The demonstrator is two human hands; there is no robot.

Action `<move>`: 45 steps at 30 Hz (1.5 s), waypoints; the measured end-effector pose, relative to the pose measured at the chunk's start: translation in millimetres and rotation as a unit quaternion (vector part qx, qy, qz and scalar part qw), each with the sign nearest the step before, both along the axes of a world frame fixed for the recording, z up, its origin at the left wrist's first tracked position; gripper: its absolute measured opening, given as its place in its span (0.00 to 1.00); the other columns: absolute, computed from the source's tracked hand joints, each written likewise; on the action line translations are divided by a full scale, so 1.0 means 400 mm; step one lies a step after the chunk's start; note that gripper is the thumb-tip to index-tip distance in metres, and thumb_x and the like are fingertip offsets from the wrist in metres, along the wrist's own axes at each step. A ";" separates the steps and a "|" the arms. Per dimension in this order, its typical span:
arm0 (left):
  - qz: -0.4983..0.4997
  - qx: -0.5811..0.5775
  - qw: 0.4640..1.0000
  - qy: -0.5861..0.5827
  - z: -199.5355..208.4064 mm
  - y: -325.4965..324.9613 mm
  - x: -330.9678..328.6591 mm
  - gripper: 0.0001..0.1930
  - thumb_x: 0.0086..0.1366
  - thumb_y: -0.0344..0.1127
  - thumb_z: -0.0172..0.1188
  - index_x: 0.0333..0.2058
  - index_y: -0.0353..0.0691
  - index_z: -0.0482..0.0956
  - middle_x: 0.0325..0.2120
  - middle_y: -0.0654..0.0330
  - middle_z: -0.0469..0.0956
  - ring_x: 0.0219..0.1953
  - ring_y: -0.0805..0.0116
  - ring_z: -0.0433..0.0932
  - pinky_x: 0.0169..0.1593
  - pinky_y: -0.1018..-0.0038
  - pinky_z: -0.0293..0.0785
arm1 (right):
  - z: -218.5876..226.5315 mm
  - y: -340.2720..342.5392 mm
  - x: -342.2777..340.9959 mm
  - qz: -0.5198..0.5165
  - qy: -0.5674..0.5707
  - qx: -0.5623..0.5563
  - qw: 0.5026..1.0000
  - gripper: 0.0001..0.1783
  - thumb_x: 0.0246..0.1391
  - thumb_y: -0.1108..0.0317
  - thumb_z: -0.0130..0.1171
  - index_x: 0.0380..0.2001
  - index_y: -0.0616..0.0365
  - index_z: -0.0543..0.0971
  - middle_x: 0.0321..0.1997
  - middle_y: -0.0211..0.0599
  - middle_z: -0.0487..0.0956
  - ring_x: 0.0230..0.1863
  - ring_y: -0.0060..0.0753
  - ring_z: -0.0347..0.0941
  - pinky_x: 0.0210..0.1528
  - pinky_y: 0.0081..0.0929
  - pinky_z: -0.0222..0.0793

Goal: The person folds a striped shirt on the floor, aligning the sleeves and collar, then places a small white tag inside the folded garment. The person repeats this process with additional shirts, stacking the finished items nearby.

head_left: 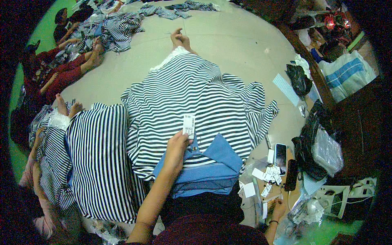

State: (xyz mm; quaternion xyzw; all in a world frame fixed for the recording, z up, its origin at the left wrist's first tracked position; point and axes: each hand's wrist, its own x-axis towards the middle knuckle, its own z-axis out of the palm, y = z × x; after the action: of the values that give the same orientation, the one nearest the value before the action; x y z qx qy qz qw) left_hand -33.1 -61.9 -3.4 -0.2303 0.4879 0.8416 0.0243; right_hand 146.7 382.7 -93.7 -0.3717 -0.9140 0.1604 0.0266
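Note:
Across my lap and legs lies a black-and-white striped shirt (196, 94) with a blue collar (222, 153) toward me. My left hand (175, 149) is closed on a white printed paper tag (188, 125), pinched by its lower end above the collar. A dark button shows just under the tag. To my right, my right hand (278, 209) is beside a spread of loose white tags (271, 175) on a tan board. Its fingertips are drawn together; whatever is between them is too small to make out.
A phone (280, 155) and a dark oblong device (290, 174) lie by the tags. Black bags with a clear plastic packet (328, 151) are farther right. Folded striped shirts (100, 163) are stacked on my left, beside a seated person. Another person (69, 71) sits at the far left near piled striped clothes.

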 end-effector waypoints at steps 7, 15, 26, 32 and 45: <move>-0.006 -0.028 1.000 -0.010 -0.014 0.004 -0.002 0.18 0.55 0.29 0.48 0.46 0.28 0.65 0.35 0.58 0.72 0.33 0.75 0.70 0.39 0.83 0.65 | -0.083 0.056 0.025 -0.017 0.183 0.038 0.982 0.09 0.46 0.65 0.50 0.26 0.61 0.73 0.25 0.37 0.73 0.26 0.34 0.67 0.29 0.29 0.61; -0.062 -0.503 0.858 0.077 0.017 0.015 0.012 0.23 0.50 0.30 0.53 0.46 0.33 0.62 0.40 0.47 0.62 0.42 0.55 0.63 0.47 0.69 0.61 | 0.031 -0.010 -0.119 -0.094 0.442 -0.262 0.853 0.13 0.51 0.64 0.48 0.38 0.61 0.68 0.25 0.28 0.68 0.22 0.16 0.60 0.24 0.13 0.59; -0.159 -0.288 0.930 0.165 0.167 0.045 0.058 0.11 0.53 0.30 0.55 0.36 0.34 0.71 0.31 0.60 0.73 0.34 0.75 0.72 0.38 0.80 0.70 | 0.338 -0.703 -0.434 0.421 0.220 -0.412 0.778 0.07 0.41 0.73 0.57 0.28 0.60 0.75 0.29 0.35 0.76 0.31 0.28 0.72 0.35 0.20 0.66; -0.159 -0.189 0.965 0.092 0.160 0.022 0.078 0.07 0.54 0.28 0.54 0.32 0.32 0.72 0.32 0.60 0.72 0.35 0.76 0.72 0.38 0.82 0.70 | 0.372 -0.732 -0.430 0.464 0.174 -0.385 0.778 0.06 0.41 0.73 0.57 0.27 0.59 0.74 0.29 0.36 0.76 0.30 0.31 0.73 0.33 0.23 0.66; -0.087 -0.195 0.976 0.038 0.117 0.019 0.104 0.12 0.51 0.24 0.56 0.30 0.37 0.60 0.23 0.59 0.70 0.29 0.76 0.72 0.31 0.83 0.69 | 0.351 -0.741 -0.424 0.620 0.230 -0.223 0.716 0.07 0.38 0.74 0.58 0.25 0.60 0.73 0.26 0.35 0.74 0.28 0.35 0.70 0.31 0.26 0.66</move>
State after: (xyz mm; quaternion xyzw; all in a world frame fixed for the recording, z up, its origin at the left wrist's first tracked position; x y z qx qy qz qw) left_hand 8.4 -54.2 43.5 -0.1551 0.6613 0.7331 0.0339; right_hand -23.0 86.5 46.9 0.3311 -0.8432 0.4208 0.0471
